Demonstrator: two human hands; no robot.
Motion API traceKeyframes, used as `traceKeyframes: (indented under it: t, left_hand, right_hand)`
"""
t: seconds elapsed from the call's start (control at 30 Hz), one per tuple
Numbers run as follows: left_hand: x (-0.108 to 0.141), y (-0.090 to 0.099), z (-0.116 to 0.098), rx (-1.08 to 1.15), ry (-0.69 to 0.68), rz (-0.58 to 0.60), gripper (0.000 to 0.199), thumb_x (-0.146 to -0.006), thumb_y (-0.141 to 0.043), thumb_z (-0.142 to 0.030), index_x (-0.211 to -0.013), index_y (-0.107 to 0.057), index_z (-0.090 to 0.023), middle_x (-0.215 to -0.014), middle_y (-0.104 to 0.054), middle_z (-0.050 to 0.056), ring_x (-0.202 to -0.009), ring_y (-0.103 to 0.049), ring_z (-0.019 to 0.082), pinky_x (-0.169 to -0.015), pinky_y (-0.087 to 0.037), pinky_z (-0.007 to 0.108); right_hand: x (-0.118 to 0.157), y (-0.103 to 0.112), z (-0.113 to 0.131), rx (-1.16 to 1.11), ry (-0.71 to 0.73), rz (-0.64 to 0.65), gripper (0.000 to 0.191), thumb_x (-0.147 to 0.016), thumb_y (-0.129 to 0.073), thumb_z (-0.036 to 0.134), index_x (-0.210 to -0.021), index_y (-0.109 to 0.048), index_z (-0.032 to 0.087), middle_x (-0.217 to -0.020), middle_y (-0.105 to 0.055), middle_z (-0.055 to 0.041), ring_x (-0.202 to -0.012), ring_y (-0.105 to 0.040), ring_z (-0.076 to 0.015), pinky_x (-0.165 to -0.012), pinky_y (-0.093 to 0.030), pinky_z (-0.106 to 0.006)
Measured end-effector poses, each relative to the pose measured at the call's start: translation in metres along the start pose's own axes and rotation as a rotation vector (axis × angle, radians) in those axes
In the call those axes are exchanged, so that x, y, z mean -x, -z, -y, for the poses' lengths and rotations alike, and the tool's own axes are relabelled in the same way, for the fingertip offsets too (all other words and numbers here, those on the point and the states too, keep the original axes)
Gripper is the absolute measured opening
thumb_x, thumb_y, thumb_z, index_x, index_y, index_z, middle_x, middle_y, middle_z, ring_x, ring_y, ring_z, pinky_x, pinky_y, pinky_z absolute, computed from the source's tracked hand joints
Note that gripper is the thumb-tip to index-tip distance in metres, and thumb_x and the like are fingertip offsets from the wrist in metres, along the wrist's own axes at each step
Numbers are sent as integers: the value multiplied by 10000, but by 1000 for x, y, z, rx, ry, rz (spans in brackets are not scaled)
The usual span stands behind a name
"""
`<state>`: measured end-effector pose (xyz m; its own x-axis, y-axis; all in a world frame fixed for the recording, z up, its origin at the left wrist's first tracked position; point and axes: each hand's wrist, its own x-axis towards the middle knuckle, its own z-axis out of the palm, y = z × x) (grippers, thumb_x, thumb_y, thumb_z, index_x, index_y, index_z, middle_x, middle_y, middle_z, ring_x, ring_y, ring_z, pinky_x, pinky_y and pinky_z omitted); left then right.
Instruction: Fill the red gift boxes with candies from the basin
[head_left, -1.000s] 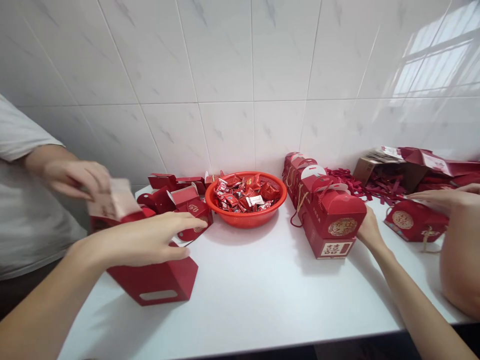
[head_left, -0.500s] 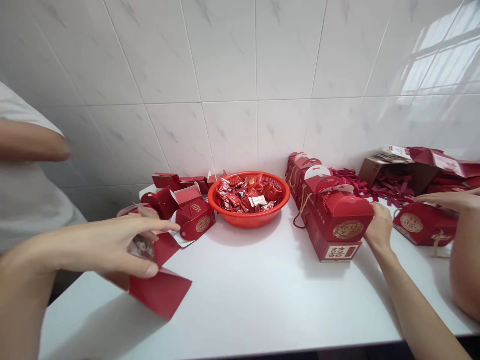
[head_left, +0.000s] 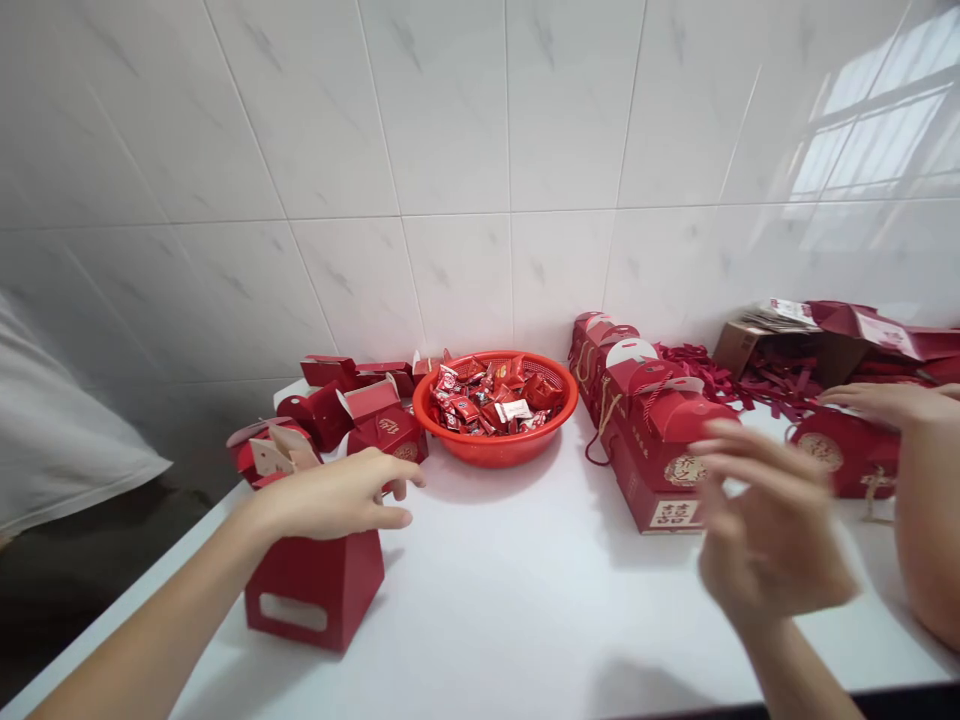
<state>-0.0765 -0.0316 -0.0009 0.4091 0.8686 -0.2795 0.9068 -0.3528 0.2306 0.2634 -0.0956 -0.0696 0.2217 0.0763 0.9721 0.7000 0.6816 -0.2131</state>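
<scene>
My left hand (head_left: 341, 492) hovers in front of the upper part of a red paper gift box (head_left: 356, 590); the fingers are bent but apart, with nothing between them. That box stands upright at the near left and has a pale cut-out low on one side. On the other side, my right hand (head_left: 772, 520) is raised over the table and smeared by motion. Its thumb and fingers look apart and hold nothing I can see. Behind it runs a row of closed red gift boxes (head_left: 637, 450) with cord handles, partly covered by this hand.
A red plastic basket (head_left: 491, 455) of wrapped sweets (head_left: 512, 410) stands mid-table by the tiled wall. Opened red boxes (head_left: 382, 425) crowd the left. Red paper shreds (head_left: 784, 370) lie at the back right. Another person's hand (head_left: 892, 405) rests by a red box (head_left: 840, 450).
My left hand has moved right and the near-left box now stands upright. My right hand has left the end of the box row and come nearer. The person at left has drawn back.
</scene>
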Motion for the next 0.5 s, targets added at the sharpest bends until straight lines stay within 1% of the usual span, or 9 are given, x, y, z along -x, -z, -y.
traceKeyframes:
  t: [0.03, 0.07, 0.1, 0.17, 0.23, 0.3, 0.37, 0.43, 0.5]
  left_hand:
    - [-4, -3, -4, -12, -21, -15, 353, -835, -547, -388, -1115, -683, -223, -984, -734, 76, -882, -707, 251, -719, -491, 274]
    - [-8, -5, -8, -8, -39, -29, 294, -849, -522, -373, -1045, -676, -216, -893, -728, 59, -819, -712, 242, -671, -474, 265]
    - [-11, -7, -13, 14, -52, -41, 244, -860, -502, -354, -979, -660, -210, -811, -710, 40, -749, -713, 231, -627, -455, 257]
    - [-18, -10, -23, 90, -67, -68, 174, -865, -474, -308, -857, -609, -199, -696, -656, 7, -620, -702, 205, -552, -420, 243]
    - [-24, -12, -35, 171, -94, -119, 161, -866, -461, -272, -764, -556, -193, -651, -613, -8, -551, -691, 187, -502, -397, 230]
    - [-31, -14, -47, 252, -161, -184, 181, -880, -459, -251, -727, -533, -189, -637, -616, -10, -532, -688, 173, -497, -409, 221]
    - [-39, -16, -59, 334, -232, -262, 186, -905, -458, -245, -760, -560, -187, -601, -628, -13, -516, -680, 166, -504, -434, 219]
    - [-47, -18, -71, 407, -282, -322, 189, -926, -451, -242, -813, -591, -185, -546, -612, -23, -476, -657, 163, -480, -443, 221]
    - [-55, -21, -82, 431, -317, -356, 207, -943, -435, -226, -832, -603, -182, -502, -572, -37, -425, -620, 155, -436, -418, 218]
  right_hand:
    - [8, -8, 14, -68, -14, 251, 333, -844, -587, 61, -1100, -653, 264, -1131, -678, -79, -1010, -677, -264, -840, -561, -457]
    - [17, -16, 26, -144, 30, 415, 343, -841, -580, 59, -1116, -640, 255, -1130, -682, -90, -1006, -679, -251, -818, -570, -417]
    - [26, -25, 35, -211, 58, 545, 336, -848, -574, 76, -1136, -629, 240, -1142, -682, -105, -1006, -679, -238, -815, -575, -387]
    - [45, -44, 48, -273, 16, 762, 296, -897, -573, 179, -1189, -606, 211, -1125, -697, -117, -994, -677, -240, -835, -570, -388]
    - [62, -63, 53, -289, -112, 906, 369, -915, -607, 327, -1248, -574, 171, -1114, -703, -133, -999, -675, -266, -852, -565, -416]
    - [73, -78, 52, -321, -240, 965, 546, -869, -669, 468, -1295, -538, 153, -1157, -691, -151, -1044, -663, -291, -881, -551, -435]
    - [78, -89, 48, -378, -350, 968, 598, -830, -702, 516, -1287, -533, 170, -1199, -675, -143, -1071, -649, -286, -904, -534, -426]
    - [77, -94, 41, -467, -437, 952, 477, -838, -693, 495, -1184, -570, 192, -1146, -683, -104, -1012, -644, -250, -876, -526, -384]
    - [72, -95, 35, -549, -504, 930, 336, -859, -667, 465, -1044, -589, 196, -1010, -678, -63, -895, -618, -209, -807, -513, -337]
